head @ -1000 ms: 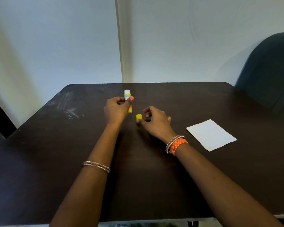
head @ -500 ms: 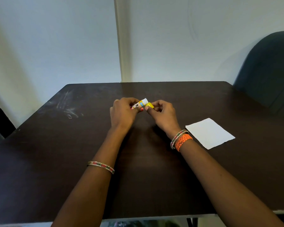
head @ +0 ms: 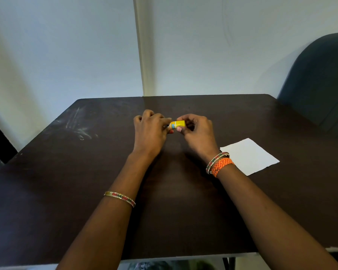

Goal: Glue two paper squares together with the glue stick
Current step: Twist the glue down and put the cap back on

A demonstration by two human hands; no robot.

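Both hands' curled fingers pinch the small yellow glue stick point(head: 177, 124) between them: left hand point(head: 149, 131), right hand point(head: 198, 132). Its blue label is unreadable. White paper square point(head: 249, 155) lies right of the fingers.

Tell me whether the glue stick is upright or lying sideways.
Sideways: the glue stick lies level above the table, gripped at its ends by the left hand and right hand.

Your arms are bare, with no sleeves. Your left forearm point(head: 113, 217) wears one thin gold bangle point(head: 119, 198) patterned in red and green. Your right wrist point(head: 220, 168) carries a similar bangle point(head: 216, 160) beside a woven orange band point(head: 222, 166). Red polish shows on a left thumbnail point(head: 171, 131).
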